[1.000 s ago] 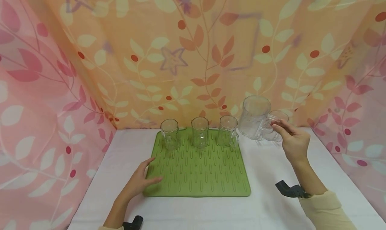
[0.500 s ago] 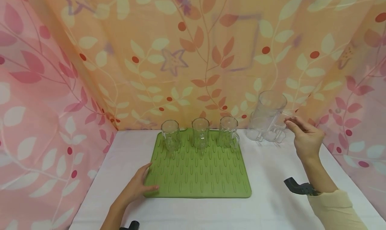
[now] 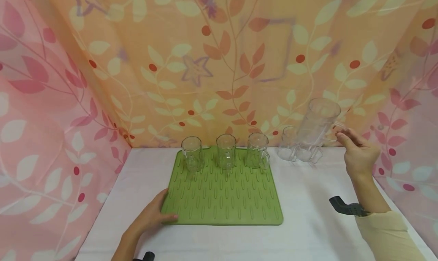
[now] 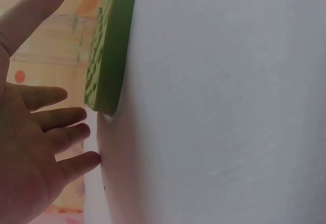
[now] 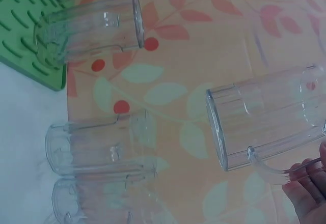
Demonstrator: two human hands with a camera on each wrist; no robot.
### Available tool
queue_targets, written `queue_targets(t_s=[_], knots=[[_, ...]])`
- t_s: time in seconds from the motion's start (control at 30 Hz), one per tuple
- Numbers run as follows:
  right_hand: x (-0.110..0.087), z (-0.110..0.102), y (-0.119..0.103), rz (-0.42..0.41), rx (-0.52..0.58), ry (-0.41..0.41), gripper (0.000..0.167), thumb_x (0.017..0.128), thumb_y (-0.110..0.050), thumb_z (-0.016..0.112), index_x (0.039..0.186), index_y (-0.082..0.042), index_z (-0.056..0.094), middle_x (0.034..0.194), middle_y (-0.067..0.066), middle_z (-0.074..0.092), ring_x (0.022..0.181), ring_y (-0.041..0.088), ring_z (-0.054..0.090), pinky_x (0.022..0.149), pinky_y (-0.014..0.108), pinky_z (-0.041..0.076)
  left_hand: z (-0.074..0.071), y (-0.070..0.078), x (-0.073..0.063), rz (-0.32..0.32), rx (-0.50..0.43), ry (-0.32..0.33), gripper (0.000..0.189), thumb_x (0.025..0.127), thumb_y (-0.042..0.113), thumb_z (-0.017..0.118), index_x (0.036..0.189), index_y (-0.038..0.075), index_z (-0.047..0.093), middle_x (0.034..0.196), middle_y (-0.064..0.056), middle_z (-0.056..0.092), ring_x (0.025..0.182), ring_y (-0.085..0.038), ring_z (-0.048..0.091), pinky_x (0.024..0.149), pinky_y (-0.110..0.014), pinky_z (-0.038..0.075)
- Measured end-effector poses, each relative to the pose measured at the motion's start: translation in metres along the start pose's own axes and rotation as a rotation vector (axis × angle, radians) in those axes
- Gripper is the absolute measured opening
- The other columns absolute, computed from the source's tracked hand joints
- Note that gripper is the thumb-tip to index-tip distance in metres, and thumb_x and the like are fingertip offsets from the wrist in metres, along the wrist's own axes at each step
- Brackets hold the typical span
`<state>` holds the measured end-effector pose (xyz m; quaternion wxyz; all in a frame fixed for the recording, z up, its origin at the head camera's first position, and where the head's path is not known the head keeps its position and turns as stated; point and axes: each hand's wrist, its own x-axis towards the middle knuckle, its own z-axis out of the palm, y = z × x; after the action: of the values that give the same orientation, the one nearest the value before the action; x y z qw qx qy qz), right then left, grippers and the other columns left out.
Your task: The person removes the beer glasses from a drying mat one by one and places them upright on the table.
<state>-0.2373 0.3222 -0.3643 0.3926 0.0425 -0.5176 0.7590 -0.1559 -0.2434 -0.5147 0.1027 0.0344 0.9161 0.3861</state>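
Our left hand (image 3: 151,212) spreads its fingers loosely by the green, flat, bumpy mat (image 3: 224,200). Our right hand (image 3: 362,155) grips a clear, round mug (image 3: 318,122) by its handle, just left of its fingers. Lower down, left of those fingers, stand two clear, upright mugs (image 5: 102,143); a weak grip or low swing might bump them.

No text, label, brand or number can be read in any of the views: not on the mugs (image 3: 226,151), the mat (image 3: 222,200), the bench (image 3: 301,185) or the curtain (image 3: 137,44). The only sign-like marks are purple outlines on the curtain, among them a star (image 3: 196,70) and part of a box (image 3: 289,52).
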Motion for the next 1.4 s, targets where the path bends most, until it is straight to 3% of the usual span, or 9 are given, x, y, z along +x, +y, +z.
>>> queue_targets(t_s=[0.23,0.5,0.73,1.1,1.2,1.4], knots=[[0.009,-0.014,0.000,0.018,-0.028,0.041,0.035,0.074,0.016,0.073,0.108,0.015,0.066,0.085,0.005,0.077,0.072,0.010,0.074,0.068,0.020,0.056,0.000,-0.003,0.000,-0.005,0.018,-0.013,0.115,0.068,0.040,0.087,0.150,-0.008,0.023,0.153,-0.031,0.030,0.142,-0.048,0.028,0.117,-0.062,0.023],[0.018,-0.027,0.000,0.081,0.027,0.181,0.039,0.068,0.016,0.078,0.105,0.014,0.069,0.080,0.007,0.077,0.068,0.011,0.074,0.064,0.022,0.057,0.000,-0.006,-0.003,-0.030,0.058,-0.023,0.114,0.066,0.041,0.087,0.149,-0.007,0.026,0.152,-0.033,0.031,0.141,-0.050,0.028,0.115,-0.064,0.024],[0.022,-0.045,0.006,0.044,-0.085,0.207,0.039,0.069,0.011,0.080,0.106,0.014,0.069,0.078,0.002,0.077,0.067,0.007,0.073,0.065,0.017,0.056,0.000,-0.006,-0.003,-0.063,0.089,-0.053,0.119,0.062,0.044,0.088,0.153,-0.002,0.024,0.158,-0.028,0.022,0.146,-0.048,0.016,0.116,-0.065,0.019],[0.032,-0.069,0.017,0.028,-0.220,0.300,0.036,0.069,-0.006,0.085,0.102,0.004,0.074,0.077,-0.005,0.075,0.069,0.004,0.069,0.071,0.012,0.054,-0.001,-0.007,-0.006,-0.048,0.104,-0.046,0.120,0.059,0.032,0.091,0.151,-0.006,0.024,0.157,-0.029,0.022,0.145,-0.049,0.019,0.115,-0.064,0.023],[0.035,-0.074,0.021,0.047,-0.260,0.325,0.037,0.069,-0.009,0.086,0.102,0.003,0.075,0.076,-0.007,0.073,0.068,0.001,0.068,0.070,0.010,0.053,-0.001,-0.008,-0.006,-0.043,0.110,-0.034,0.119,0.059,0.032,0.091,0.150,-0.007,0.025,0.157,-0.030,0.023,0.144,-0.049,0.021,0.115,-0.064,0.023],[0.039,-0.081,0.027,0.154,-0.233,0.436,0.028,0.073,-0.002,0.082,0.100,-0.003,0.077,0.075,-0.007,0.071,0.069,0.002,0.065,0.068,0.006,0.053,0.001,-0.009,-0.006,-0.032,0.122,-0.020,0.120,0.057,0.033,0.091,0.150,-0.007,0.027,0.155,-0.031,0.024,0.142,-0.051,0.024,0.114,-0.064,0.025]])
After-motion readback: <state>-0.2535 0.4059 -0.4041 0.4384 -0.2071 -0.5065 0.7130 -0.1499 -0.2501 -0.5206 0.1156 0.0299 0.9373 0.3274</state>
